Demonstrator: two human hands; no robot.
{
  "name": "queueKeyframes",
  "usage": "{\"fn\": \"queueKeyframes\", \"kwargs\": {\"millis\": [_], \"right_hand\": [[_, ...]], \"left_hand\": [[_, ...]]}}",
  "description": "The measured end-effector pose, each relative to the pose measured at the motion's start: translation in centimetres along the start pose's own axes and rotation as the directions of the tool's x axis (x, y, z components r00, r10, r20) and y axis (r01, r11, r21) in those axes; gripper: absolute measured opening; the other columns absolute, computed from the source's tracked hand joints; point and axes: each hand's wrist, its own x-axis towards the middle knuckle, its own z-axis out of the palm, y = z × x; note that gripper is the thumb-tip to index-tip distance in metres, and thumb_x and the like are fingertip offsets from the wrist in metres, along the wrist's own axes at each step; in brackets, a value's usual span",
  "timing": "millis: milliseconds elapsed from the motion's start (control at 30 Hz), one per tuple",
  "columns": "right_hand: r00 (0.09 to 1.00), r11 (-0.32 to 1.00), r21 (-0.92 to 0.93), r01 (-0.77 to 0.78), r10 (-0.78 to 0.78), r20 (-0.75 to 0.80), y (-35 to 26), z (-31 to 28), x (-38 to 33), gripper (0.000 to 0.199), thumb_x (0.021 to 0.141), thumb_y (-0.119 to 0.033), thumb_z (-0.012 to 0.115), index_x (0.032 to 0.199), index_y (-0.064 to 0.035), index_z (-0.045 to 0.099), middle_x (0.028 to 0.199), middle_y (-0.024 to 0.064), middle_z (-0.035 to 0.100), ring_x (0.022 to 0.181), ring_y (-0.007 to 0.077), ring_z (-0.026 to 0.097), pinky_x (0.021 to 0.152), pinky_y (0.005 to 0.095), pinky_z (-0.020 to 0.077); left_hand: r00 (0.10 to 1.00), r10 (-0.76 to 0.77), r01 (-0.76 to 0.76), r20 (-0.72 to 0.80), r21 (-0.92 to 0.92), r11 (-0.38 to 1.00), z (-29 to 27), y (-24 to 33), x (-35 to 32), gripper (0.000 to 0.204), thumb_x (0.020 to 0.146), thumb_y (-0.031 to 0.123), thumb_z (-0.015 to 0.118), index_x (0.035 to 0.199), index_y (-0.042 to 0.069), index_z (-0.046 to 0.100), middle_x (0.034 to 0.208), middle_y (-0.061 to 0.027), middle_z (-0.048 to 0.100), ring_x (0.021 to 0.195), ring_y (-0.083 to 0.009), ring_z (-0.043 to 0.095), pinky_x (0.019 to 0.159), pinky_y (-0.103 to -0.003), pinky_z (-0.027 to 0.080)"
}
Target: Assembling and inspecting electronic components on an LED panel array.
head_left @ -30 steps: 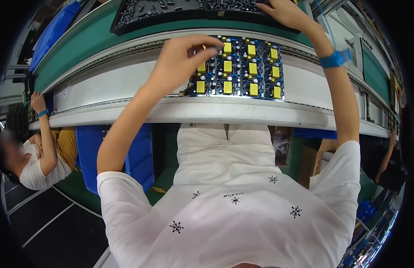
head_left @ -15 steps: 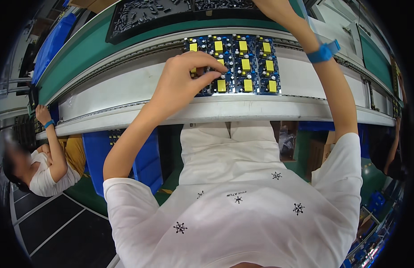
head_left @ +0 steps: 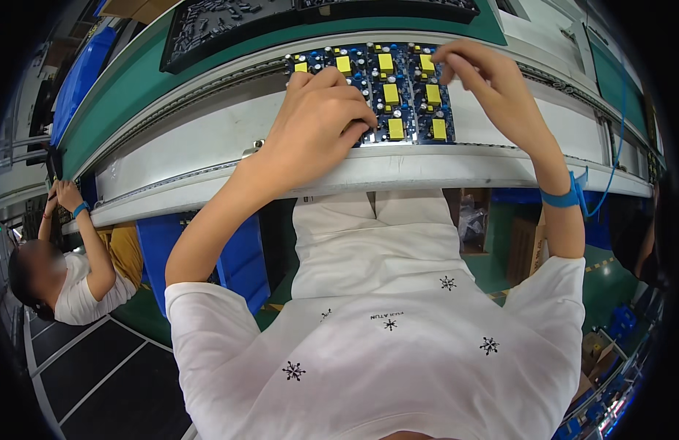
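A blue panel of circuit boards (head_left: 420,136) lies on the conveyor rails in front of me, carrying several yellow block-shaped transformers (head_left: 391,94) and small round parts. My left hand (head_left: 316,121) covers the panel's left side, fingers curled and thumb tip close to the index finger at the board surface. Whatever is between those tips is hidden. Over the far right corner of the panel, my right hand (head_left: 493,84) has its fingers bent in toward the thumb. Anything in its grip is too small to make out. A blue wrist strap (head_left: 565,195) with a cord circles my right wrist.
Beyond the rail, a black tray (head_left: 168,53) holds many small dark cylindrical parts, on a green surface (head_left: 127,103). The white front rail (head_left: 427,163) runs across near my waist. Blue bins (head_left: 244,257) stand below. At far left, another person (head_left: 97,275) works on the line.
My right hand has come back from the tray to the panel's right side. My left fingers are now curled lower over the boards. The view has shifted slightly.
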Motion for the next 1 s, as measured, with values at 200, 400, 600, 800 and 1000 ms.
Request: {"fn": "queueKeyframes", "kwargs": {"millis": [200,400,600,800,1000], "right_hand": [[0.979,0.970,-0.146,-0.197,0.203,0.030,2.1,-1.2,-3.5,0.021,0.099,-0.018,0.049,0.104,-0.0033,0.063,0.076,0.0031,0.060,0.071,0.0106,0.051,0.059,0.0259,0.0362],[0.959,0.949,-0.184,-0.257,0.274,0.073,2.1,-1.1,-4.6,0.021,0.098,-0.017,0.049,0.104,-0.0026,0.062,0.074,0.0046,0.060,0.068,0.0116,0.052,0.059,0.0266,0.0378],[0.958,0.961,-0.190,-0.200,0.232,0.165,2.3,-0.8,-4.6,0.019,0.097,-0.014,0.049,0.103,-0.0014,0.062,0.074,0.0087,0.062,0.067,0.0160,0.055,0.060,0.0290,0.0400],[0.936,0.955,-0.248,-0.165,0.231,0.266,1.5,-0.4,-4.0,0.018,0.095,-0.011,0.050,0.102,0.0002,0.061,0.079,0.0140,0.064,0.068,0.0244,0.058,0.063,0.0338,0.0432],[0.934,0.955,-0.237,-0.177,0.238,0.266,1.2,-0.3,-3.8,0.018,0.095,-0.011,0.049,0.102,0.0007,0.061,0.079,0.0158,0.064,0.068,0.0273,0.059,0.063,0.0349,0.0440]], "left_hand": [[0.997,-0.071,0.071,0.003,0.026,0.997,0.1,0.0,0.4,0.006,0.078,0.007,0.068,0.083,0.007,0.072,0.081,-0.0028,0.068,0.088,-0.0211,0.053,0.084,-0.037,0.034],[0.994,-0.106,0.106,-0.013,-0.018,0.994,0.4,0.1,0.6,0.005,0.078,0.007,0.069,0.083,0.006,0.070,0.078,-0.0045,0.066,0.087,-0.0215,0.054,0.085,-0.037,0.034],[0.997,-0.057,0.056,-0.050,-0.008,0.998,0.5,-0.2,0.3,0.006,0.077,0.008,0.071,0.082,0.007,0.069,0.072,-0.0040,0.064,0.084,-0.0212,0.054,0.086,-0.038,0.035],[0.999,-0.049,0.050,-0.020,0.056,0.997,0.1,0.1,0.5,0.007,0.076,0.009,0.072,0.082,0.009,0.069,0.069,-0.0030,0.062,0.084,-0.0205,0.055,0.087,-0.038,0.035],[0.998,-0.052,0.050,0.024,0.050,0.997,0.2,0.3,1.1,0.007,0.074,0.011,0.074,0.080,0.010,0.070,0.070,-0.0025,0.063,0.083,-0.0196,0.055,0.086,-0.037,0.035]]}}
